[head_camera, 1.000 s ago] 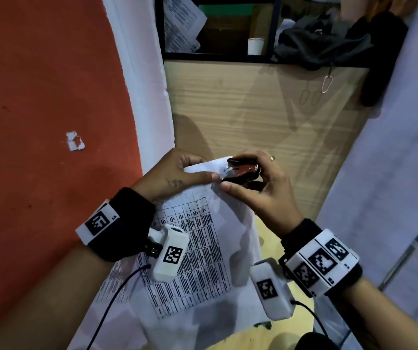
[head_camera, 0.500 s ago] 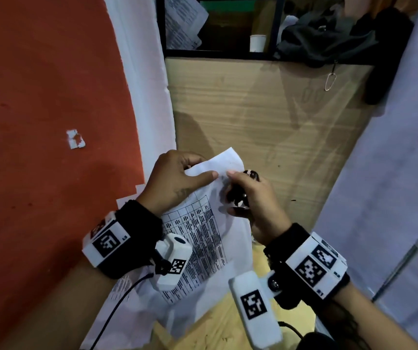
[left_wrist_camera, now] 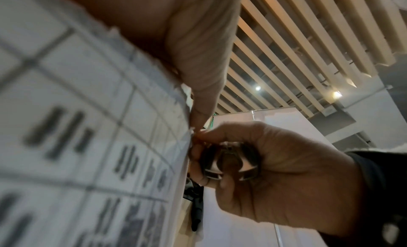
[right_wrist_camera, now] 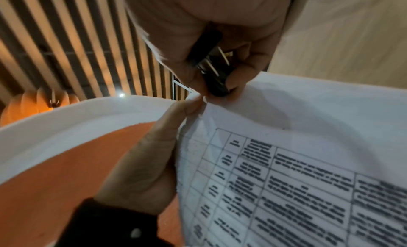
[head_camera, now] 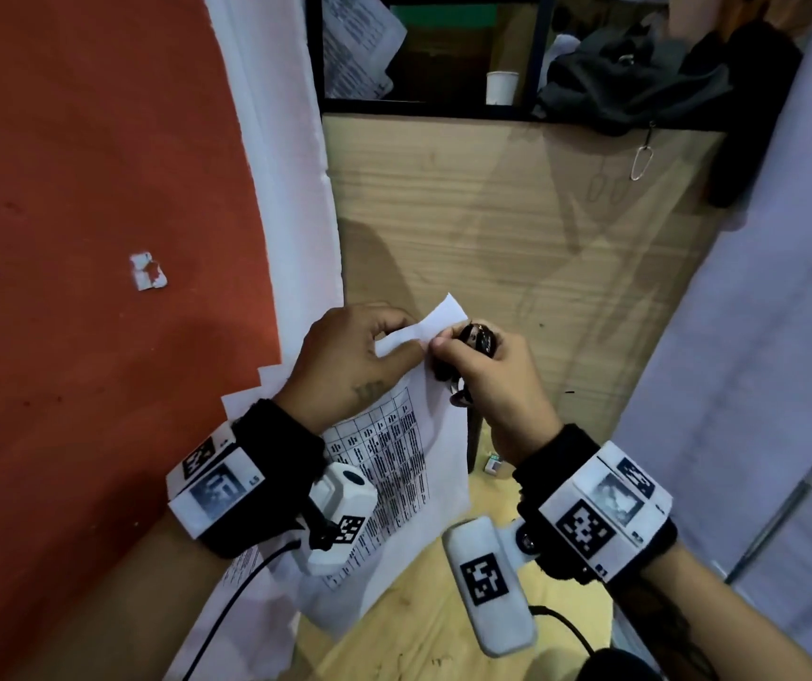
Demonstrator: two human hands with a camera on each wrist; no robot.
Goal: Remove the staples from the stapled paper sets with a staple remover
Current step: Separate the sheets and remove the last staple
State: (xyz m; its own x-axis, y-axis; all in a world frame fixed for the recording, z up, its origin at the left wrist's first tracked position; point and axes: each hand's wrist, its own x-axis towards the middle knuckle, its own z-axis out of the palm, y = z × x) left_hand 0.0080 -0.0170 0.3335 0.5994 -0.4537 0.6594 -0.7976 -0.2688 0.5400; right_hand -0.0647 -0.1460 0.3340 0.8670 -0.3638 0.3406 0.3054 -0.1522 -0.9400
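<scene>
My left hand (head_camera: 345, 356) pinches top corner of paper set (head_camera: 394, 464), thumb on top, sheets lifted off wooden desk (head_camera: 517, 228). My right hand (head_camera: 497, 380) curls round black staple remover (head_camera: 477, 336), tucked in palm, thumb and forefinger tips meeting left thumb at same corner. Can't make out staple. More printed sheets (head_camera: 247, 572) lie beneath.

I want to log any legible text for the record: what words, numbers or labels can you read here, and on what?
White printed table sheet: rows of text, all too blurred to read.
Papers behind the dark frame: print too small to read.
White wrist-camera tags: square black-and-white code patterns, no words.
Black and silver staple remover: no marking legible.
Nothing can be quoted.
</scene>
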